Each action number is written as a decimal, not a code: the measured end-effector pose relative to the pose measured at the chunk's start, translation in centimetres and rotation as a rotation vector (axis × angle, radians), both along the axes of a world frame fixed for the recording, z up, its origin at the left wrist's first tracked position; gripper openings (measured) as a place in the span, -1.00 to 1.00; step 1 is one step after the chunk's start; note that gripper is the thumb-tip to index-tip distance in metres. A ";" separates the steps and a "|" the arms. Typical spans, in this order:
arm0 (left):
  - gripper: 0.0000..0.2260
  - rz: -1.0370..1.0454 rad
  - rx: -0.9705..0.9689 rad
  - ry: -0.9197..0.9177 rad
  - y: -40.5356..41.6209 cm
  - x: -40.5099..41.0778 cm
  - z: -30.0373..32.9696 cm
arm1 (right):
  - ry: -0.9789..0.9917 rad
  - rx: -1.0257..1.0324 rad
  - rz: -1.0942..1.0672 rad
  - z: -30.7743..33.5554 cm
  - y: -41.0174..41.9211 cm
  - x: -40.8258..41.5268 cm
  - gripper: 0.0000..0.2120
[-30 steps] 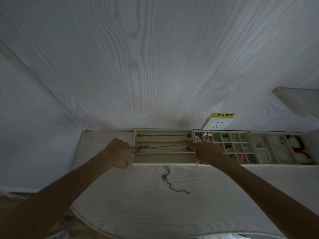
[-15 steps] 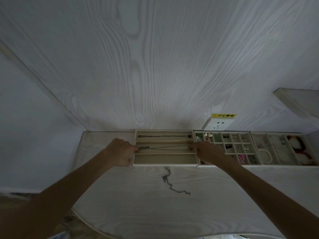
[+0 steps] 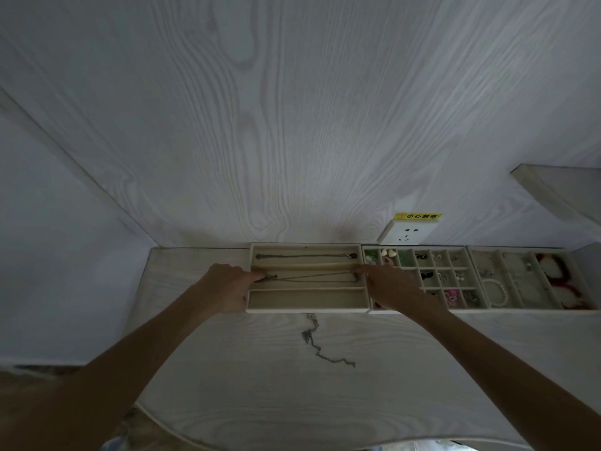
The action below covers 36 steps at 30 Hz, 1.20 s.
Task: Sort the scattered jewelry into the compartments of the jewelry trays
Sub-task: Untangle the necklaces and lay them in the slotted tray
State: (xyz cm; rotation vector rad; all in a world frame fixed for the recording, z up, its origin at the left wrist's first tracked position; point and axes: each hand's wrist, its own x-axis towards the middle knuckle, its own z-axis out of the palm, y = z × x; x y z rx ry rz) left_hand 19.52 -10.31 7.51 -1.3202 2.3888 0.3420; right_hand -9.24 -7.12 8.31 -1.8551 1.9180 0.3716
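Thin dark necklace (image 3: 309,277) stretched along tray's (image 3: 307,310) middle slot, fingers of both hands pinching its ends

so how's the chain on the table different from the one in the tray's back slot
The chain on the table lies crumpled and kinked; the chain in the back slot lies stretched straight. The table chain sits loose outside the long tray; the slot chain is already sorted. Both are thin, dark metal chains that no hand is touching.
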 end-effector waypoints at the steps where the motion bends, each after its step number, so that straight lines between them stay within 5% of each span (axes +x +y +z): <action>1: -0.46 0.000 0.001 -0.001 0.0 0.0 0.0 | 0.011 -0.002 0.002 -0.1 -0.1 0.0 -0.57; 17: -0.48 0.027 -0.006 -0.003 0.3 1.0 0.1 | -0.005 -0.070 0.052 -0.2 0.1 0.2 -0.55; 26: -0.55 -0.021 -0.067 -0.030 0.6 0.8 0.0 | -0.175 -0.032 0.262 -0.4 -1.7 7.6 -0.53; 36: -0.60 0.009 -0.055 0.003 0.5 1.4 -0.6 | -0.121 0.020 0.375 -1.0 -2.7 11.4 -0.47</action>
